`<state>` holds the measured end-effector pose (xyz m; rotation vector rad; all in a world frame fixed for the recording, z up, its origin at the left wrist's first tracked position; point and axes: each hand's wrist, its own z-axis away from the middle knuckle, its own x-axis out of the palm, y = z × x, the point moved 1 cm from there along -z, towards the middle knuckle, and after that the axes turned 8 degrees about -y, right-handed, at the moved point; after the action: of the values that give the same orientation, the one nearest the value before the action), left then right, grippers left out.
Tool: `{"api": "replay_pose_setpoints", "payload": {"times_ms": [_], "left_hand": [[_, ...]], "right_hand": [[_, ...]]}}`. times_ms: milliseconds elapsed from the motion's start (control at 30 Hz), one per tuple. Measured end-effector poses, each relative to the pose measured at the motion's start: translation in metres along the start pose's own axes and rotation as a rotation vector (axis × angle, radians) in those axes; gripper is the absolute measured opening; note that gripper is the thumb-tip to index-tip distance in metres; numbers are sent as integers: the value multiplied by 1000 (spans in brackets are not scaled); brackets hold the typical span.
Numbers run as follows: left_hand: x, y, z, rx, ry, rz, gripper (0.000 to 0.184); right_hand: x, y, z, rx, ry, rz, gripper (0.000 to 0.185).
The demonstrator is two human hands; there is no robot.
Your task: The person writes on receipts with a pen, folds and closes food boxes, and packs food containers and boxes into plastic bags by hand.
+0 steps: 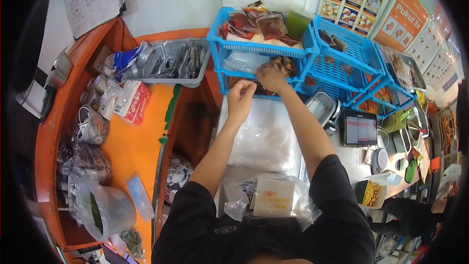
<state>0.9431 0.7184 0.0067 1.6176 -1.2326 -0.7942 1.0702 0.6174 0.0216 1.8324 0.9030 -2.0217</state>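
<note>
My right hand [271, 76] reaches into the middle tier of the blue stacked baskets [264, 47], its fingers curled at the edge of some clear plastic packets [243, 62]. Dark orange-brown packets [285, 65] lie just right of it; what its fingertips touch is hidden. My left hand [241, 94] hovers before the lower blue tier, fingers bent together; anything in them is too small to tell. Below both hands lies a stack of clear plastic bags [264, 137]. Red sauce packets [271, 25] and a green container [297, 22] fill the top tier.
A grey bin [193, 82] of wrapped cutlery stands left of the baskets. An orange counter [132, 146] holds a red-white box [134, 102] and a clear tub [110, 210]. Right are a metal tray [322, 107], a tablet [360, 128], a fries box [372, 193] and another person [410, 217].
</note>
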Motion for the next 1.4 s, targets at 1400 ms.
{"api": "replay_pose_setpoints", "payload": {"times_ms": [1400], "left_hand": [[18,209,230,-62,-317,-230,40]], "right_hand": [[12,-82,250,-479,-889,-717,59]]}}
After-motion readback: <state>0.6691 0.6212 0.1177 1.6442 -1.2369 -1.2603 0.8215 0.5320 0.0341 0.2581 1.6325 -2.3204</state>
